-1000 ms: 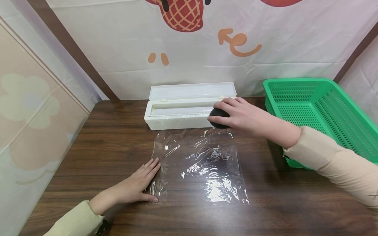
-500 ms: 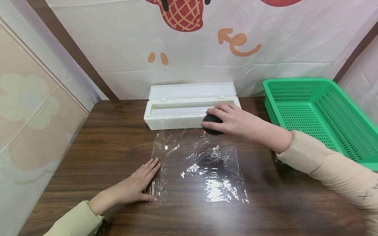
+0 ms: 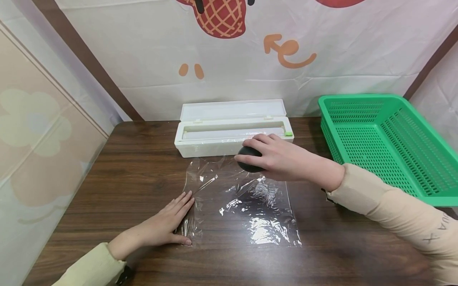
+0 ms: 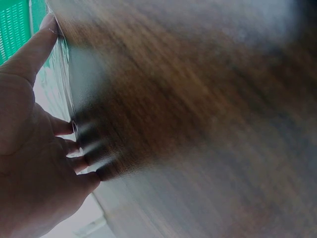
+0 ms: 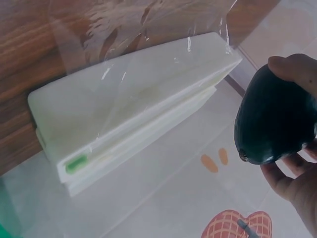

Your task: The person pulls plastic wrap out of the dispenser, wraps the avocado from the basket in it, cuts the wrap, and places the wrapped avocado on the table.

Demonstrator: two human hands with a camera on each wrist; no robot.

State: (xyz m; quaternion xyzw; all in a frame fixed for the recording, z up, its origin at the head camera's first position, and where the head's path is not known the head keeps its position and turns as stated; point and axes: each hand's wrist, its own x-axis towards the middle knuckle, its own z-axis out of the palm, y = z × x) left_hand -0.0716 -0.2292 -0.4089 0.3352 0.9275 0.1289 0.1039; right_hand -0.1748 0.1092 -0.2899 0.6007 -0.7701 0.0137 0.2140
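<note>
A sheet of clear cling film (image 3: 214,214) lies spread on the table, running out from the white dispenser box (image 3: 211,149) at the back. The box lid is up, and a white roll (image 3: 232,133) shows inside. My left hand (image 3: 164,222) rests flat on the film's left edge, fingers straight and thumb apart. Above the far part of the film, close in front of the box, my right hand (image 3: 280,158) holds a dark, smooth avocado (image 3: 248,159). In the right wrist view the avocado (image 5: 275,116) sits between thumb and fingers, off the table.
A green plastic basket (image 3: 330,131) stands at the right, beyond the right forearm. A small green piece (image 3: 288,134) sits at the box's right end. Behind the brown wooden table (image 3: 136,167) hangs a printed white cloth (image 3: 229,87).
My right hand has moved left and toward me with the avocado, from the box's right end to above the film. The left hand, film and box have stayed in place.
</note>
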